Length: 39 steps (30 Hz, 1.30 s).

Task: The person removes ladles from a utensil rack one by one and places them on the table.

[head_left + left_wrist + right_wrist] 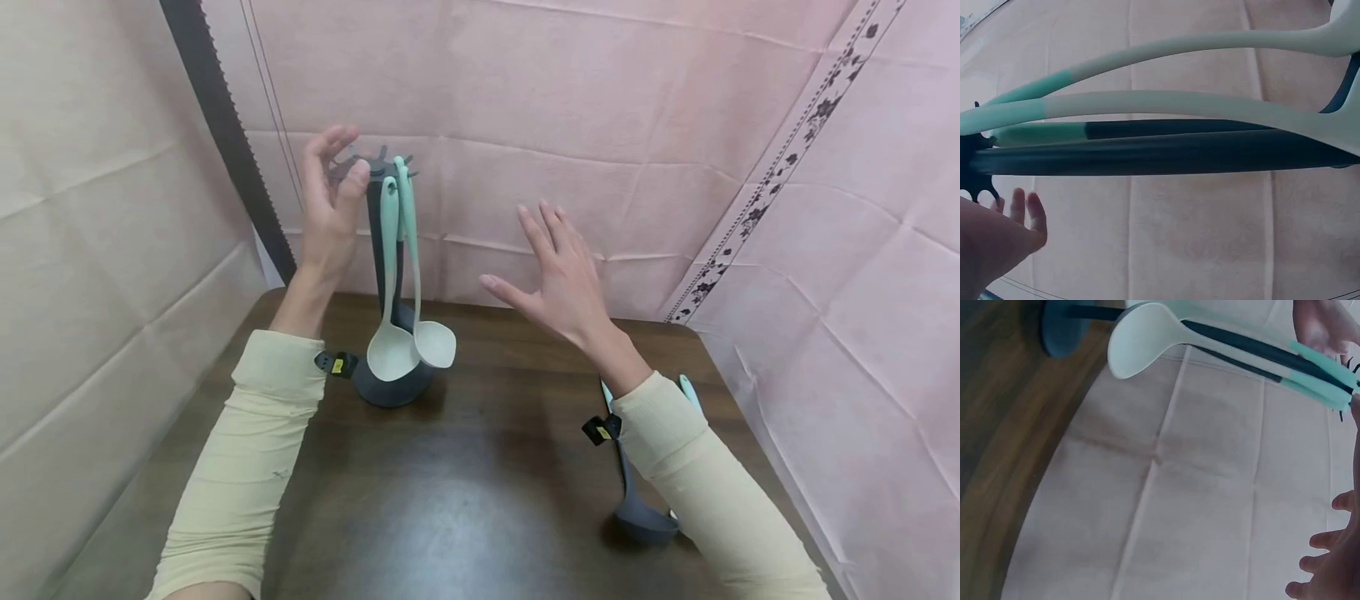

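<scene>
A dark utensil stand (386, 395) with a round base and hooked top is upright at the back left. From its hooks hang a white ladle (392, 354) and a second white-headed utensil (436, 344), both with mint handles. Behind them, in the left wrist view, hangs a dark utensil with a mint handle end (1041, 133). My left hand (330, 204) is at the hooked top, fingers loosely bent, thumb in front of a hook; contact cannot be told. Right of the stand my right hand (566, 279) is raised, fingers spread, holding nothing.
On the right of the brown wooden table (465, 483) lies a dark ladle (645, 521), partly hidden by my right forearm. Another mint handle (688, 390) shows beyond the sleeve. Pale cloth (525, 92) hangs behind the table and along both sides.
</scene>
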### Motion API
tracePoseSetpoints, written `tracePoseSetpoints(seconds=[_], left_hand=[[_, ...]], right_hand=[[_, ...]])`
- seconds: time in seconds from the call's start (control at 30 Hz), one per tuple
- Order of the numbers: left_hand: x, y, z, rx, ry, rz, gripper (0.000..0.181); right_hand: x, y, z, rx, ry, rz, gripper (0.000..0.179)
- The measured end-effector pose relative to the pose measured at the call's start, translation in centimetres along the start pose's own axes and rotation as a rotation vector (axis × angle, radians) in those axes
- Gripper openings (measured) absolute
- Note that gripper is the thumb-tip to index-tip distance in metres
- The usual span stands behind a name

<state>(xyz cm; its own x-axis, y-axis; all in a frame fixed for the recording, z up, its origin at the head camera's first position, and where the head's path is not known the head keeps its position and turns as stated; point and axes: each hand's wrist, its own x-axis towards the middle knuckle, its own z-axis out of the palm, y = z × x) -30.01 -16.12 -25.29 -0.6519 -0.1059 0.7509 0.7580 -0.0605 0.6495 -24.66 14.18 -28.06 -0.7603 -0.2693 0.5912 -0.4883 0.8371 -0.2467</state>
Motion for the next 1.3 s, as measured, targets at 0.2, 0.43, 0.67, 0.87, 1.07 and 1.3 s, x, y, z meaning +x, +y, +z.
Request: tracePoseSetpoints(seconds=[0.2, 0.43, 0.67, 0.87, 1.07, 1.3], left_hand=[[-0.2, 1.0, -0.1, 0.132, -0.036, -0.075, 0.056], [-0.1, 2.1, 0.1, 0.286, -0.039, -0.187, 0.052], [-0.4, 2.8, 0.7, 0.318, 0.011, -0.229, 0.047], [-0.5, 2.8, 1.2, 0.247, 0.050, -0.186, 0.045], [-0.4, 2.6, 1.5, 0.191, 0.081, -0.183, 0.047], [-0.7, 2.4, 1.8, 0.175, 0.097, -0.170, 0.045]], right_hand=[[1.2, -2.4, -0.1, 0.084, 0.005, -0.032, 0.096], [2.1, -4.8, 0.1, 0.247, 0.058, -0.062, 0.086], [3.3, -6.7, 0.6, 0.296, 0.098, -0.093, 0.081], [4.2, -8.4, 0.9, 0.342, 0.139, -0.101, 0.079], [4.9, -10.0, 1.7, 0.450, 0.147, -0.103, 0.076], [5.7, -11.5, 3.0, 0.508, 0.130, -0.128, 0.071]])
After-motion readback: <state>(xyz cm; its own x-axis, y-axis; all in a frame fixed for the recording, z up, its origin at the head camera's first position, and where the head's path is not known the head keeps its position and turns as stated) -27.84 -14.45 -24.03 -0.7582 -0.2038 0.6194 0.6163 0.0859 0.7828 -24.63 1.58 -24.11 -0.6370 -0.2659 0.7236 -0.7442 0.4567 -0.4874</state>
